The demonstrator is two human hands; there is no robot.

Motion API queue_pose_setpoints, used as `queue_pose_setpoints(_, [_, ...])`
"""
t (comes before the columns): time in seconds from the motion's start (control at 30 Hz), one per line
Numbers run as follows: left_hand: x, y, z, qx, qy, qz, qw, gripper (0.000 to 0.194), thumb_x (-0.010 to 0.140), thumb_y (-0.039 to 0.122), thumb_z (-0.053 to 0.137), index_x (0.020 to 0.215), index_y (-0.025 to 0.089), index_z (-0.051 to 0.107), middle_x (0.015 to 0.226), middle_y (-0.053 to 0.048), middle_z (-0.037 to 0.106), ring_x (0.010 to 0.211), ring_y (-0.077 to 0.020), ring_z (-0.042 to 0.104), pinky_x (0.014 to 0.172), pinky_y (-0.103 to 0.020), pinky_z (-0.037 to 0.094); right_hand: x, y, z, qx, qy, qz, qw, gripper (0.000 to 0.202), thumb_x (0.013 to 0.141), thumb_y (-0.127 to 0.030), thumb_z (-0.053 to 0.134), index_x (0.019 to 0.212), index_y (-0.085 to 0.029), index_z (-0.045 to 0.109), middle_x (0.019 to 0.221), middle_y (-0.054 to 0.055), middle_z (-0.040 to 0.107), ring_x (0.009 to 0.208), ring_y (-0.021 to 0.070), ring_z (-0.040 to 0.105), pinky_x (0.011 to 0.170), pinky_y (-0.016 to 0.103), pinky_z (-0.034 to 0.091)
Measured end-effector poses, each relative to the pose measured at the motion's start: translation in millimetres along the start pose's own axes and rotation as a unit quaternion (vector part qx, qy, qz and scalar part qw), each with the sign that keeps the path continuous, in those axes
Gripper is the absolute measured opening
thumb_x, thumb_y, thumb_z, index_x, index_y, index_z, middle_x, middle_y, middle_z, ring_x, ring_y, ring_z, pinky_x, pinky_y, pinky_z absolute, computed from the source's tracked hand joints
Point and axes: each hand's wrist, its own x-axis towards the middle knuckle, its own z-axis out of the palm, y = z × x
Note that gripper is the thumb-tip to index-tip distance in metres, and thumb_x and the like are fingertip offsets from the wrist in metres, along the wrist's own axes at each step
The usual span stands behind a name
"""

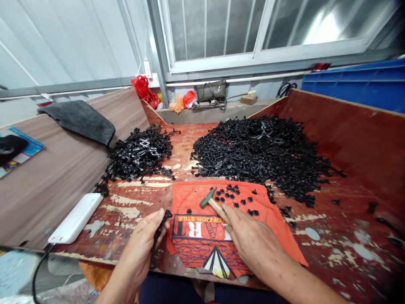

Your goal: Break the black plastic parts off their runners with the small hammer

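My left hand (147,234) pinches a black part (162,223) near the table's front edge, beside the left side of a red printed cloth (196,198). Over that cloth, my right hand (245,228) is wrapped round the wooden handle of a small hammer (219,210) with a green head, which points up and left. Several small black round pieces (232,196) lie scattered on the cloth. Behind it spreads a large heap of black parts (253,147); a smaller heap (139,154) sits to the left.
A white power bank (76,218) with a black cable lies at the table's left edge. Low boards (344,139) wall the sides, a dark cloth (82,120) hanging over the left one. Plastic bags (145,90) are at the back, and a blue crate (357,86) stands behind right.
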Motion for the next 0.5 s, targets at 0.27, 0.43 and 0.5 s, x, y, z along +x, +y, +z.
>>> queue_pose_setpoints(0.27, [-17, -8, -9.2, -0.154, -0.023, -0.038, 0.987, 0.03, 0.074, 0.041, 0.079, 0.083, 0.015, 0.068, 0.08, -0.003, 0.067, 0.067, -0.0122, 0.06, 0.057, -0.019, 0.047, 18, -22, -17, -0.101, 0.159, -0.144, 0.971, 0.027, 0.088, -0.011, 0.058, 0.112, -0.02, 0.064, 0.088, 0.005, 0.063, 0.081, 0.0225, 0.057, 0.066, 0.032, 0.044])
queue_pose_setpoints(0.43, [-24, -5, -15.4, -0.161, -0.076, -0.008, 0.984, 0.031, 0.08, 0.034, 0.075, 0.103, 0.017, 0.062, 0.084, -0.003, 0.067, 0.064, -0.0105, 0.059, 0.061, -0.021, 0.048, 69, -57, 5, -0.125, 0.003, -0.287, 0.95, 0.013, 0.087, -0.006, 0.059, 0.088, -0.018, 0.065, 0.085, 0.004, 0.066, 0.08, 0.0215, 0.059, 0.06, 0.03, 0.045])
queue_pose_setpoints(0.5, [-26, -4, -19.6, -0.179, -0.068, 0.0, 0.981, 0.035, 0.075, 0.026, 0.08, 0.103, 0.02, 0.058, 0.084, -0.001, 0.066, 0.061, -0.0089, 0.058, 0.066, -0.023, 0.051, 83, -60, 21, -0.141, -0.017, -0.286, 0.948, 0.017, 0.083, -0.002, 0.059, 0.084, -0.017, 0.066, 0.081, 0.005, 0.067, 0.075, 0.0213, 0.061, 0.055, 0.029, 0.045])
